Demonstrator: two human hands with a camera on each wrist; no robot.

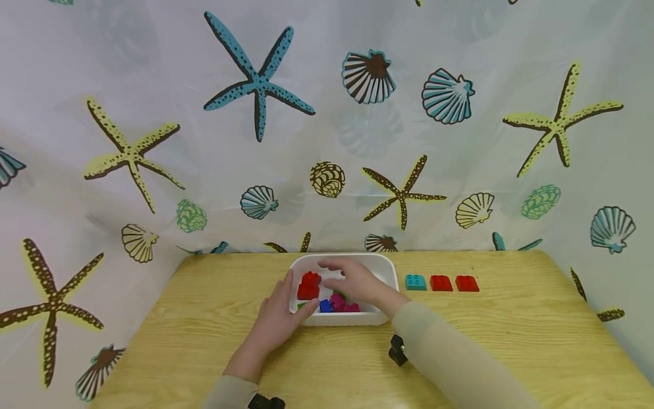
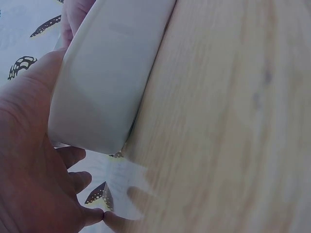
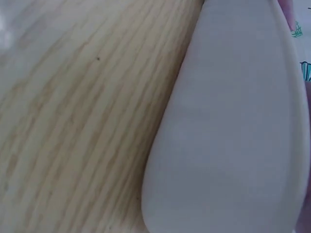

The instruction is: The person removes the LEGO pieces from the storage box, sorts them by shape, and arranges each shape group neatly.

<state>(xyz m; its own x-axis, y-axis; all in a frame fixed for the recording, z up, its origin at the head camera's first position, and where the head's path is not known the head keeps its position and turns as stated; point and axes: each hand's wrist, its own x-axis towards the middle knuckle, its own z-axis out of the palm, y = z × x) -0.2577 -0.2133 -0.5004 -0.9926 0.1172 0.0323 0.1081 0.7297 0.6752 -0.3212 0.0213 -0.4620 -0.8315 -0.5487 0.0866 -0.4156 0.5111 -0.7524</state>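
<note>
A white plastic tub (image 1: pixel 347 319) stands near the back of the wooden table. My left hand (image 1: pixel 276 321) holds its left end, thumb across the front rim and fingers along the outer left wall. Over the tub's interior is my right hand (image 1: pixel 355 281), with thumb and index finger apart and no brick visible between them; its other fingers are partly hidden. Red toy building bricks (image 1: pixel 308 291) lie at the left inside the tub. Toward its front are a blue brick (image 1: pixel 326 307), magenta bricks (image 1: pixel 338 302) and bits of green.
Right of the tub, a teal brick (image 1: pixel 415 282), a red brick (image 1: pixel 441 283) and another red brick (image 1: pixel 467 283) sit in a spaced row on the table (image 1: pixel 511 346). A curtain (image 1: pixel 327 130) printed with starfish and shells hangs behind and beside the table.
</note>
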